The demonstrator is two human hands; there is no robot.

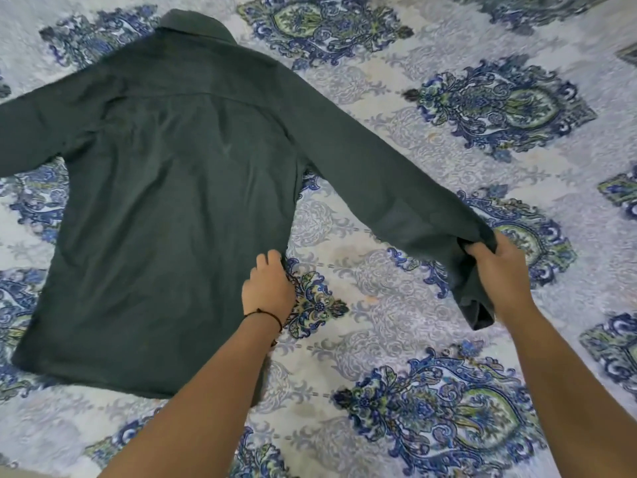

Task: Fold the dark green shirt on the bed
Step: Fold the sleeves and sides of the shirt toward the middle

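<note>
Head view: the dark green shirt [172, 188] is seen spread back-side up on the bed [431, 139], collar at the far end and hem toward the person, its body's long axis tilted a little to the left as it runs toward the hem. The right sleeve [386, 188] is stretched out diagonally from the shoulder, down and to the right, away from the body of the garment. Its cuff end is pinched in the grip of the right hand [503, 270], fingers curled shut over bunched cloth, the cuff hanging below the fist. The left hand [267, 288] is laid at the shirt's right side seam, above the hem; its fingers are curled at the edge, but whether cloth is actually pinched cannot be told. The coming fold is judged to turn on this: the shirt's body lies up and to the left of the held cuff, so the sleeve would have to be carried leftward across the back, with the side seam under the left hand serving as the likely fold line.
</note>
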